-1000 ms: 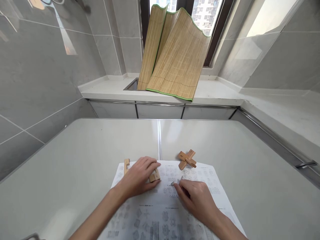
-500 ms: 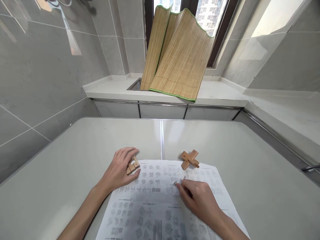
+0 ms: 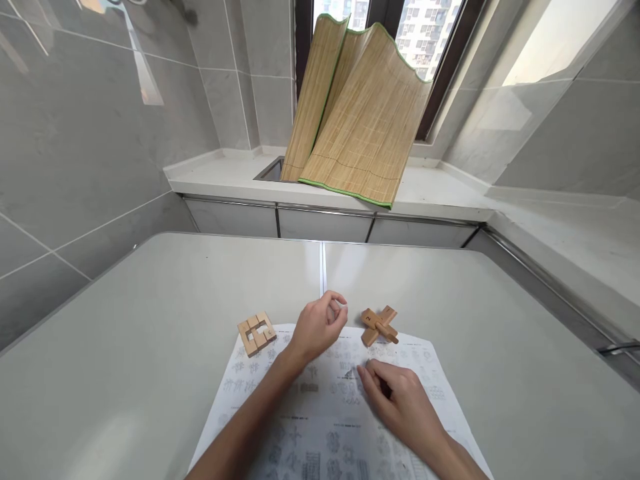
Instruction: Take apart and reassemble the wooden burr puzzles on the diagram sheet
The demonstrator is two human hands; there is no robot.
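Note:
A flat square wooden puzzle (image 3: pixel 257 333) with openings in its middle lies at the top left edge of a printed sheet (image 3: pixel 300 427). To its right, my left hand (image 3: pixel 321 323) hovers with curled fingers; whether anything is between them is too small to tell. A cross-shaped wooden puzzle (image 3: pixel 380 325), numbered on its arms, rests near the sheet's top right edge. Just below it, my right hand (image 3: pixel 400 397) rests on the sheet, thumb and index finger close together and the other fingers folded, touching neither puzzle.
The sheet lies on a pale table (image 3: pixel 125 333) with a seam running away from me. Beyond its far edge is a white counter (image 3: pixel 215 177) with a sink (image 3: pixel 270 169). A folded bamboo mat (image 3: pixel 365 120) leans there against the window.
My left hand has let go of the square puzzle and moved right, toward the cross-shaped one. The square puzzle now shows whole. My right hand has hardly moved.

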